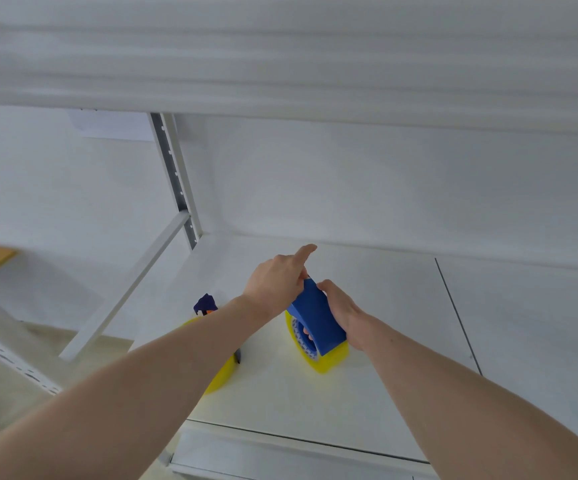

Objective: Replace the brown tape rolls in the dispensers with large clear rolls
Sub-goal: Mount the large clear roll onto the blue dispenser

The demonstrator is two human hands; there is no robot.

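- Because the dispenser [315, 317] has to stay put while the tape is worked at its front, our right hand [341, 306] wraps round its blue frame from the right side and holds it standing on the white shelf [402, 341].
- While that grip steadies it, our left hand [279, 278] comes in from the other side at the frame's upper tip, its lower fingers curled against the blue plastic and the index finger stuck out straight past it; we judge it is pinching the tip or a tape end there, though the contact is hidden behind the hand.
- Mounted in the dispenser, just below the right hand, sits a yellowish clear roll [322, 355], its hub showing on the left face, so this one looks already swapped and is probably being threaded.
- Under our left forearm lies a second dispenser [205, 304], dark blue, with its own yellowish roll [221, 374] close to the shelf's left edge; no brown roll is in view.
- To the right of the right hand the shelf runs bare up to a thin seam [457, 313], which gives us free room to pull tape out that way.
- To the left of the left hand, the shelf edge and a slanted metal brace [131, 285] are near, and a shelf board [280, 64] hangs overhead, so lifting high or swinging left is cramped.
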